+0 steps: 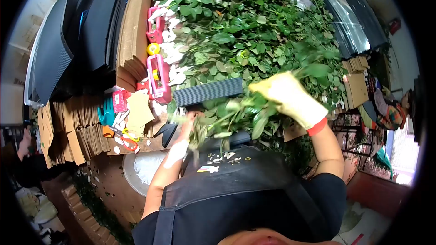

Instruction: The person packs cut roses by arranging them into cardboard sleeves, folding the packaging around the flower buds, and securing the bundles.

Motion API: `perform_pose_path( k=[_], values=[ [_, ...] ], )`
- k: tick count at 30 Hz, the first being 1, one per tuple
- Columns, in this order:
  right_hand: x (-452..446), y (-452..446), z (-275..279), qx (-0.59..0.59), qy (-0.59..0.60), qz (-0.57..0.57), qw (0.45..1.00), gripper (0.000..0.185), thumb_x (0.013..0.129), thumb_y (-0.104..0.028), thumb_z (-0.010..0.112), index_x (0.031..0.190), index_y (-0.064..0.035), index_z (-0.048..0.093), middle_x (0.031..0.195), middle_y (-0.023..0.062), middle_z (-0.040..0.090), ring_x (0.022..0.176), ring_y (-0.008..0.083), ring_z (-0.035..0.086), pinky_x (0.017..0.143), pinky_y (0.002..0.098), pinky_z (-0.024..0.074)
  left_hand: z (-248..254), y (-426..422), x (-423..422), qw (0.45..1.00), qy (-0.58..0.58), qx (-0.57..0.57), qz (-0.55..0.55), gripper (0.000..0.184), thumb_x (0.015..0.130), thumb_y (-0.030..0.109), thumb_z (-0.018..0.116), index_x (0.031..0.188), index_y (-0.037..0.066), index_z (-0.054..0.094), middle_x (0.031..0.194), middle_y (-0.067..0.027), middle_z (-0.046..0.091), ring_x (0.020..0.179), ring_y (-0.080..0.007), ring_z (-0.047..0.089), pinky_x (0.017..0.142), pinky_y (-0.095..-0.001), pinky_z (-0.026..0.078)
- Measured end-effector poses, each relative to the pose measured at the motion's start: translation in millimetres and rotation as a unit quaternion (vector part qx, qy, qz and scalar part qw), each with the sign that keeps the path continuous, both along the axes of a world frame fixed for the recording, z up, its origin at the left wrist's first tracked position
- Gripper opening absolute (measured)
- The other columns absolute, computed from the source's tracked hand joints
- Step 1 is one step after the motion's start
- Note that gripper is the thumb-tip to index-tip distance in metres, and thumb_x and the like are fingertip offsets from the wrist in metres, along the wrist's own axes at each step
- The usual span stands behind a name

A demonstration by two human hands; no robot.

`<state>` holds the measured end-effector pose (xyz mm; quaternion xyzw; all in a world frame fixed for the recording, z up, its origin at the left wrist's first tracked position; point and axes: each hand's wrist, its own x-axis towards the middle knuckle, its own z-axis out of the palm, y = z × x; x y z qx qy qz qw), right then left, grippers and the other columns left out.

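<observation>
My right hand, in a pale yellow glove with a red cuff, is over the near edge of a big heap of leafy green stems; leaves beside it are blurred, and its fingers are partly hidden. My left hand is bare and closed around the stems of a leafy bunch in front of my apron. A dark ribbed strip lies just beyond the left hand.
Pink tape dispensers stand left of the heap. Scissors, a teal glove and a black stapler-like tool lie front left. Cardboard stacks sit further left. A round tub is below.
</observation>
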<state>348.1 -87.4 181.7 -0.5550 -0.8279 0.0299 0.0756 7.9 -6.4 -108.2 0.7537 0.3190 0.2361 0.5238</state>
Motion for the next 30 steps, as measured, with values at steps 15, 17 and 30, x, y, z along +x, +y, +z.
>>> perform_pose_path(
  k=[15, 17, 30],
  values=[
    [22.4, -19.5, -178.9, -0.425, -0.108, -0.202, 0.876, 0.040, 0.089, -0.005, 0.058, 0.125, -0.0110, 0.073, 0.123, 0.0178, 0.073, 0.112, 0.0372, 0.071, 0.097, 0.0479, 0.0574, 13.5, 2.2, 6.4, 0.992, 0.067, 0.097, 0.036, 0.056, 0.084, 0.022, 0.086, 0.131, 0.007, 0.060, 0.122, -0.0188, 0.057, 0.106, -0.0360, 0.066, 0.088, -0.0446, 0.056],
    [31.1, -3.5, -146.3, -0.481, -0.047, -0.253, 0.838, 0.051, 0.089, -0.014, 0.064, 0.139, -0.0179, 0.066, 0.128, 0.0147, 0.072, 0.115, 0.0340, 0.070, 0.101, 0.0460, 0.0550, 21.9, -0.7, 9.2, 0.993, 0.081, 0.068, 0.053, 0.056, 0.084, 0.023, 0.086, 0.131, 0.007, 0.060, 0.121, -0.0196, 0.056, 0.105, -0.0363, 0.066, 0.088, -0.0448, 0.056],
    [54.0, 247.3, -166.9, -0.082, -0.156, -0.292, 0.940, 0.024, 0.095, -0.015, 0.063, 0.114, -0.0129, 0.077, 0.125, 0.0091, 0.072, 0.120, 0.0268, 0.068, 0.123, 0.0493, 0.0315, 18.9, -1.5, 6.1, 0.989, 0.128, 0.054, 0.059, 0.058, 0.083, 0.026, 0.086, 0.131, 0.004, 0.061, 0.123, -0.0193, 0.061, 0.105, -0.0338, 0.067, 0.089, -0.0422, 0.057]
  ],
)
